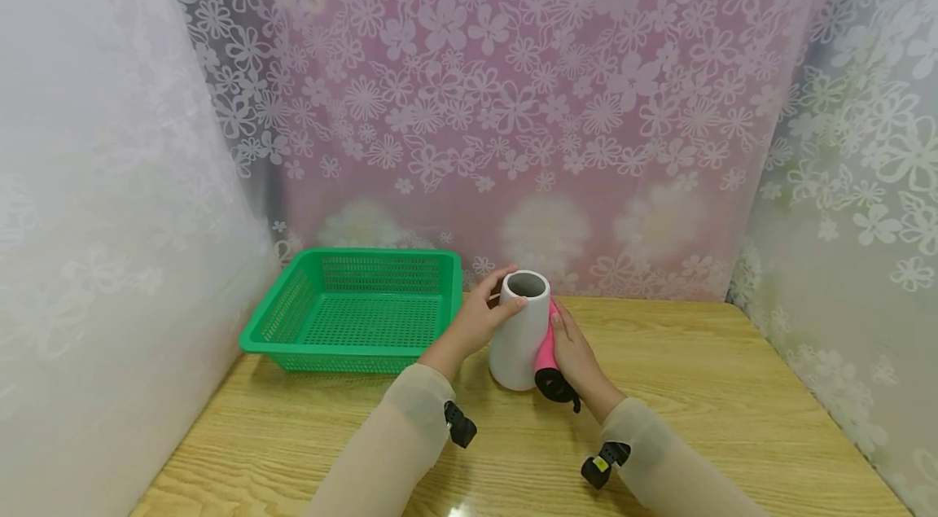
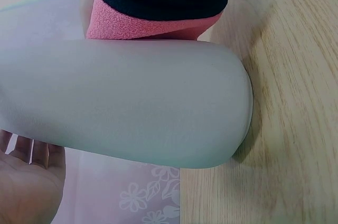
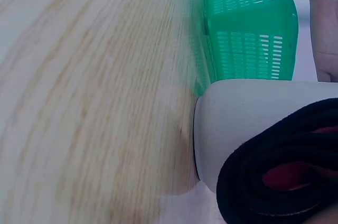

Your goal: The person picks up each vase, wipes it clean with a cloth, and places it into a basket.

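Note:
A white vase point(image 1: 519, 350) with a round open mouth stands upright on the wooden table. Around its upper part, my left hand point(image 1: 472, 322) holds it, thumb on the near side and fingers behind. My right hand point(image 1: 577, 350) grips a rolled pink cloth point(image 1: 545, 348) with black edging and keeps it against the vase's right side. In the left wrist view, the pink roll point(image 2: 153, 27) touches the vase point(image 2: 132, 102) along its side. Black folded layers of the roll's end point(image 3: 240, 187) show in the right wrist view; most right fingers are hidden there.
A green plastic basket point(image 1: 352, 352) with slotted walls sits left of the vase, near the back of the table point(image 1: 659, 354). Floral curtains point(image 1: 469, 118) hang behind and at both sides.

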`<state>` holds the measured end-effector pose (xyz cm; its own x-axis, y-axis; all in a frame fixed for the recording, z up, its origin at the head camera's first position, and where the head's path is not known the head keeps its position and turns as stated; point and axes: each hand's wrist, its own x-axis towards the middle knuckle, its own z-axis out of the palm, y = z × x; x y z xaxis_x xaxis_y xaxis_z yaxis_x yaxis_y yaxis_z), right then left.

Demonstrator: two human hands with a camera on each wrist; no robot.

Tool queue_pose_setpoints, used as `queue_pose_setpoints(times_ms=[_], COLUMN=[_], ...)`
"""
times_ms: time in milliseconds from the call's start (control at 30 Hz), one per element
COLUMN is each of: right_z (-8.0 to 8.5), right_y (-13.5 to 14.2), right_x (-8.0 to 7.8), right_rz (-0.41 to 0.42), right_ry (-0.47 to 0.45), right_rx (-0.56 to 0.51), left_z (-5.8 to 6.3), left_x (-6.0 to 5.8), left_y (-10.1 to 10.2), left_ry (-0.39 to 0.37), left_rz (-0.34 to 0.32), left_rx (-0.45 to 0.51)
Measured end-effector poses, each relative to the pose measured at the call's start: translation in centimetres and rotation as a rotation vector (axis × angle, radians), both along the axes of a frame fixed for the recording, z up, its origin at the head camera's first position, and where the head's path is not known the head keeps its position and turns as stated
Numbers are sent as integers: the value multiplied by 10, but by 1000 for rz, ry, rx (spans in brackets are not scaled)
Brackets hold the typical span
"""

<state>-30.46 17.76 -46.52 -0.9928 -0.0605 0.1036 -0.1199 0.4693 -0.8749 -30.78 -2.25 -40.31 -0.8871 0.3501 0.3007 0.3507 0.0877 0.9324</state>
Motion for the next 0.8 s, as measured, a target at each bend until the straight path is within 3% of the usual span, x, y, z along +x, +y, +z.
queue_pose_setpoints(times_ms=[400, 800], right_z=[-10, -10], right_y=[1, 2], right_x=[-2, -3], right_rz=[-3, 4], right_ry=[-49, -100], right_rx=[-38, 49], left_z=[-6, -5], left_x=[-2, -4], left_y=[1, 1], left_ry=[-15, -8], left_rz=[3, 5], left_rx=[-2, -2])
